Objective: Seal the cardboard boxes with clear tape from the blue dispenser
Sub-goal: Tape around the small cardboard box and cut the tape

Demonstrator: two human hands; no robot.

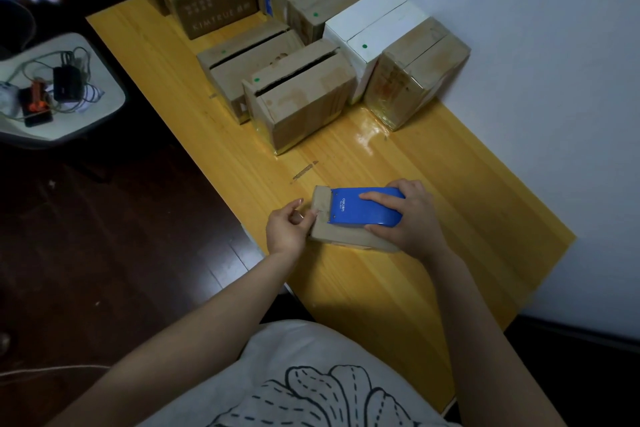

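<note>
A small flat cardboard box [341,236] lies on the yellow wooden table [398,288] in front of me. On top of it sits the blue tape dispenser [360,210], its cutting edge pointing left. My right hand [405,218] grips the dispenser from the right, thumb and fingers wrapped round its sides. My left hand [287,227] is at the box's left end, its fingers curled against that end. Whether clear tape is there under the fingers I cannot make out.
Several cardboard boxes [298,97] and a white box [374,31] stand in rows at the far end of the table, along the wall [519,45]. A grey stool [62,90] with cables and small devices stands on the dark floor to the left.
</note>
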